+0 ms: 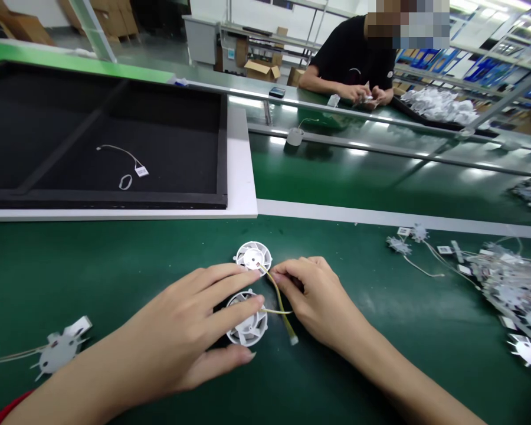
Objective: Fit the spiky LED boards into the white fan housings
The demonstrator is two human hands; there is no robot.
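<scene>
Two small round white fans sit one behind the other on the green table. The far fan (253, 257) has yellowish wires (279, 298) running toward me, ending in a small white connector (294, 340). From the near fan (246, 330) a pale wire leads right, under my other hand. My left hand (190, 324) reaches over both fans with fingers spread, fingertips touching them; its thumb is beside the near one. At the far fan's right edge, my right hand (321, 295) is closed in a pinch on the wire there; the fingertips partly hide it.
A black divided tray (172, 141) on a white board holds a wired tag and a loose ring. Thin spiky white discs with wires (508, 277) pile up at right; another disc (59, 353) lies left. Beyond the rails, a person (354, 65) handles small parts.
</scene>
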